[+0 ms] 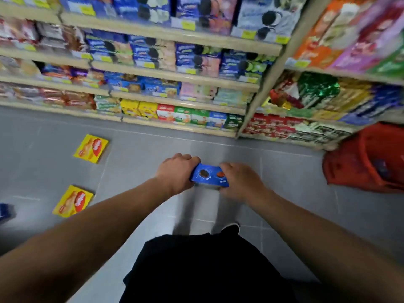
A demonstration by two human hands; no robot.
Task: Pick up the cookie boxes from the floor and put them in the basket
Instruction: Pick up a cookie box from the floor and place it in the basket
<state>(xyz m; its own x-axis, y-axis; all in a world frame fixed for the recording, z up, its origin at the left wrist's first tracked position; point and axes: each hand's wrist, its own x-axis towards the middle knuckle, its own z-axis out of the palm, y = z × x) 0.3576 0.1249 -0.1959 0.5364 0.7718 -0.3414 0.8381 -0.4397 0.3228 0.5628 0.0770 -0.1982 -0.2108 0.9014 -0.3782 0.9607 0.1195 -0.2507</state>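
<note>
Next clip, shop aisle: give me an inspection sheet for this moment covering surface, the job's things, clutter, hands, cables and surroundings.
Surface: grey tiled floor, pale grout lines.
Job's things: blue cardboard cookie box held between both hands; two yellow cookie boxes lie flat on the floor, far one, near one; red plastic basket stands at right, something dark inside, too blurred to name.
Clutter: blue item at the left edge, unclear.
Hands: left hand grips the box's left end; right hand grips its right end.
Cables: nothing seen.
Surroundings: stocked wooden shelves, blurred; black shoe below.
</note>
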